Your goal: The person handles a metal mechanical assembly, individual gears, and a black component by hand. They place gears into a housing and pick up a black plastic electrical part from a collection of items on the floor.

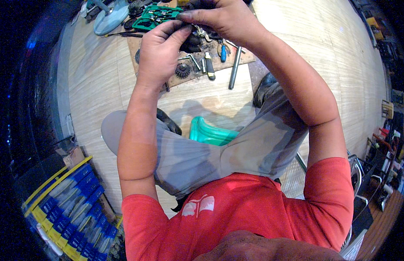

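Both my hands are raised together at the top of the view, thumbs and fingertips pinched close to each other. My left hand is closed, thumb against bent fingers. Beside it, my right hand is also closed, its fingers darkened and partly cut off by the upper edge. Whatever they grip is too hidden to make out. Below them on a stained brown board lie a dark toothed gear, a hex key, a black and yellow utility knife, blue-handled pliers and a metal rod.
Beyond my left hand lies an open green tool case, near a pale blue round base. A green plastic piece sits between my legs. Blue and yellow racking stands at lower left, a metal-framed chair at right.
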The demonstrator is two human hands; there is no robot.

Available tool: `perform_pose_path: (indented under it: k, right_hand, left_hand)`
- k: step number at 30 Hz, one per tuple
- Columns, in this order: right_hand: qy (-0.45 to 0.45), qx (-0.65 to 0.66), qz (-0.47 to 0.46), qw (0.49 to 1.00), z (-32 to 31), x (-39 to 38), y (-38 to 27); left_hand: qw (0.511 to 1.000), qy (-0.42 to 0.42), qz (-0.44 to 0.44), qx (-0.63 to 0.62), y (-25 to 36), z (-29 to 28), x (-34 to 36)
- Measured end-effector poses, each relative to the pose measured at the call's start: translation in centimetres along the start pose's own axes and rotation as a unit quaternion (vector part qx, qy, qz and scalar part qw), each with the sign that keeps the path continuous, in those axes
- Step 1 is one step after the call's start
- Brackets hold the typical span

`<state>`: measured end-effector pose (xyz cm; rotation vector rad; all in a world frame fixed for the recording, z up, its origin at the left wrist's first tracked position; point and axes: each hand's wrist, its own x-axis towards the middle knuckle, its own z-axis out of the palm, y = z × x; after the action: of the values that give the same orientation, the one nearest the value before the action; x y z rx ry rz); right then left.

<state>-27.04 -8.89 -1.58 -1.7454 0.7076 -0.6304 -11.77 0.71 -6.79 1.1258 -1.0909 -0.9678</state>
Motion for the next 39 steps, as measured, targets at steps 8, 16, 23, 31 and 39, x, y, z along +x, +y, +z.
perform_pose_path:
  k: [8, 16, 23, 31, 39]
  right_hand:
    - [-0.007, 0.003, -0.057, 0.998, 0.4, 0.2, 0.7]
    - [0.059, -0.164, -0.105, 0.979, 0.9, -0.1, 0.7]
    - [-0.040, 0.052, -0.004, 0.998, 0.2, 1.0, 1.2]
    - [0.040, -0.163, -0.081, 0.983, 0.2, -0.5, -0.6]
    - [0.018, -0.018, -0.007, 1.000, 0.6, 0.5, 0.9]
  left_hand:
    - [0.998, -0.003, -0.054, -0.013, 0.2, 0.2, 0.0]
    - [0.992, 0.049, -0.015, 0.119, 0.1, 0.8, 0.1]
    - [0.997, 0.019, 0.003, 0.077, 0.0, 0.2, -0.1]
    - [1.000, 0.004, -0.023, 0.003, 0.0, 0.3, 0.0]
    - [0.991, 0.058, -0.003, 0.119, 0.3, 0.7, -0.3]
